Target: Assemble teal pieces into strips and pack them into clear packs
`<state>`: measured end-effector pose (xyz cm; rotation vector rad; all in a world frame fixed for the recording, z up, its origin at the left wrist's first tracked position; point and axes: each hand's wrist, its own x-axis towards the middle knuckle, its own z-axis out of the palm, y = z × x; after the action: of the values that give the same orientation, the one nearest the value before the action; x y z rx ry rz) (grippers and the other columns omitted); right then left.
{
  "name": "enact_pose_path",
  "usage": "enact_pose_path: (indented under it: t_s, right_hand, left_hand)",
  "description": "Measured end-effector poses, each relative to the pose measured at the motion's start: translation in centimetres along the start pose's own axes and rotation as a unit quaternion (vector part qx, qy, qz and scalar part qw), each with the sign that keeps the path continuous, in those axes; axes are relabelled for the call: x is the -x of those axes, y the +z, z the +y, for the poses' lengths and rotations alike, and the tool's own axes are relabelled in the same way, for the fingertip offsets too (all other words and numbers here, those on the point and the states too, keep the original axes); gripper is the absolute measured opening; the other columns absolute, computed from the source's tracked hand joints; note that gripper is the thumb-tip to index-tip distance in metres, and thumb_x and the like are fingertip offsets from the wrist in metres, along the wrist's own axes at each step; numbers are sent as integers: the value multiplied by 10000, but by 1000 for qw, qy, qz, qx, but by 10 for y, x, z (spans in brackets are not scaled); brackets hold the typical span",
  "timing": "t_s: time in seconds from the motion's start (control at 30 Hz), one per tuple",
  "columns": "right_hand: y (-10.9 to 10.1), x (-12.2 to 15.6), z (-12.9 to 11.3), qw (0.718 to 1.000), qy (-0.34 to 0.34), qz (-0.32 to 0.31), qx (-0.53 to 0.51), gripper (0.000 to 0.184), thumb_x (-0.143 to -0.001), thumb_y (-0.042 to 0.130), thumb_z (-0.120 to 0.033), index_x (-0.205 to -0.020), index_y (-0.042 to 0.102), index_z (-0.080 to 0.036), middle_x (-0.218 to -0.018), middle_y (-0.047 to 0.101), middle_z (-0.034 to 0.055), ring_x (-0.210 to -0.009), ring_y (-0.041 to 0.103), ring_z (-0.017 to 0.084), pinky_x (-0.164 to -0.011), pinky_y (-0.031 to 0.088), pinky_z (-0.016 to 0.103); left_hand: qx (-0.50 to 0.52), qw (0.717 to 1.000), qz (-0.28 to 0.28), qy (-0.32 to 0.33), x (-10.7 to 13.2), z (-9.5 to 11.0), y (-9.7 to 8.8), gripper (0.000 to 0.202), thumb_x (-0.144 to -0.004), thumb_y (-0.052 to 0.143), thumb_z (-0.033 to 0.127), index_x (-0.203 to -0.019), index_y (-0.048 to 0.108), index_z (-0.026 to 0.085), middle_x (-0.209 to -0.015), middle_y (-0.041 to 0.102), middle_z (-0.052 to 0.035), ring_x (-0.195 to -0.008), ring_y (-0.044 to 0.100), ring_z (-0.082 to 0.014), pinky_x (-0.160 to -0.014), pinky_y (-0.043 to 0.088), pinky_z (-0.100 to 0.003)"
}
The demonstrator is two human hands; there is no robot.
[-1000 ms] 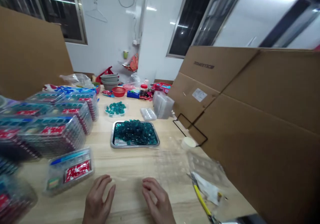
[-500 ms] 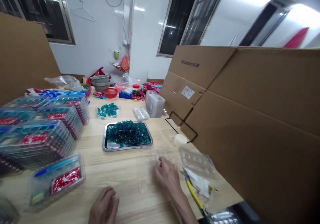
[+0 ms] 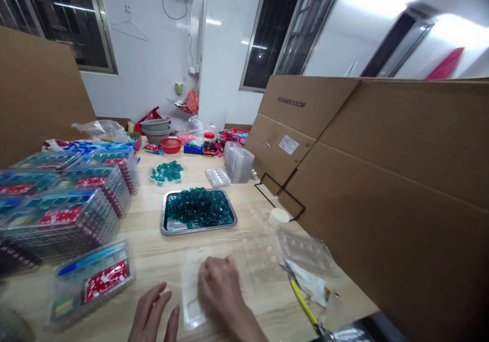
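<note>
A thin, clear plastic tray (image 3: 192,301) lies at the front middle of the table, its left part showing beside my right hand (image 3: 221,286). That hand is closed with curled fingers on the tray's right side; the fingertips are partly hidden. To the tray's left, my left hand (image 3: 155,314) has its fingers apart and holds nothing. Farther left rests a filled clear box (image 3: 93,283) with a blue pen and a red patterned packet inside. Behind the hands, a metal tray (image 3: 165,228) bears a heap of teal translucent pieces (image 3: 198,207).
Stacked filled boxes (image 3: 76,220) stand at the left. On the right are yellow-handled pliers (image 3: 303,301), a clear moulded tray (image 3: 309,253), a tape roll (image 3: 278,217) and a black wire frame (image 3: 280,197). A cardboard wall (image 3: 382,179) borders that side. More clear trays (image 3: 240,164) stand behind.
My right hand has moved left toward my left hand, with the clear plastic tray now showing beside it. My left hand's fingers have spread. The view has shifted slightly.
</note>
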<state>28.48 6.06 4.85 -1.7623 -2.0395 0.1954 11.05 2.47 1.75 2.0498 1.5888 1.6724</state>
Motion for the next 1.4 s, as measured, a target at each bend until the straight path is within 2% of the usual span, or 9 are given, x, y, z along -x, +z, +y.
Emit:
enact_pose_path:
  t_s: [0.17,0.3,0.47,0.67,0.9,1.0,1.1,1.23,1.4]
  right_hand:
    - [65,19,-23,993,-83,51,-71,236,-682,602,-142,-908,556,-195,-855,668,24,-806,595,210,-901,302,390]
    - [41,9,-3,994,-34,27,-96,119,-745,605,-159,-850,571,-205,-845,638,18,-823,585,206,-800,358,346]
    - [4,-21,27,997,-1,21,-77,131,-805,513,-114,-877,590,-192,-917,616,47,-905,565,222,-810,382,350]
    - [21,-88,23,995,-53,4,-85,190,-811,484,-111,-937,600,-192,-958,616,56,-942,569,199,-817,425,277]
    - [47,-147,4,997,-5,-12,-73,173,-743,547,-75,-875,631,-149,-922,652,117,-920,601,250,-817,423,319]
    - [48,-146,4,993,8,-12,-118,209,-731,521,-50,-873,638,-150,-921,669,110,-915,610,242,-820,432,330]
    - [44,-130,5,981,4,-43,-190,170,-736,567,-117,-887,641,-149,-861,695,73,-805,640,198,-727,479,284]
    - [41,-96,2,918,14,-107,-381,225,-718,646,-237,-927,645,-152,-835,708,59,-742,651,182,-647,493,265]
    - [43,-68,-5,737,111,-169,-644,350,-563,801,-330,-843,667,-169,-730,681,29,-621,601,146,-582,452,248]
  left_hand:
    - [-7,992,-123,37,4,-27,12,334,-821,538,307,-1140,577,215,-1166,614,-102,-1052,600,-245,-816,561,-366]
    - [-38,984,-173,-13,25,-53,29,328,-852,494,337,-1113,602,169,-1134,641,-112,-1037,618,-233,-819,572,-357]
    - [-54,979,-197,10,12,-42,39,380,-806,560,385,-1111,613,166,-1142,633,-140,-1055,602,-272,-866,548,-418]
    - [-41,971,-195,136,-15,-37,40,447,-772,569,351,-1172,560,152,-1144,622,-167,-1060,592,-285,-853,542,-431]
    - [-79,970,-168,159,14,-56,49,414,-692,626,398,-1031,629,160,-1039,658,-156,-971,623,-305,-768,562,-431]
    - [-52,984,-139,93,22,-52,48,385,-707,621,364,-1038,633,167,-1056,650,-152,-1015,604,-304,-816,546,-446]
    - [24,988,-133,-73,13,-37,42,291,-775,555,329,-1017,633,185,-1064,641,-133,-1035,594,-266,-873,520,-429]
    - [161,942,-111,-274,-21,-19,35,305,-789,531,293,-1058,598,167,-1091,637,-124,-1014,601,-229,-876,510,-390]
    - [275,899,-120,-318,-53,-18,33,236,-735,570,228,-949,625,146,-946,681,-92,-876,640,-198,-791,515,-313]
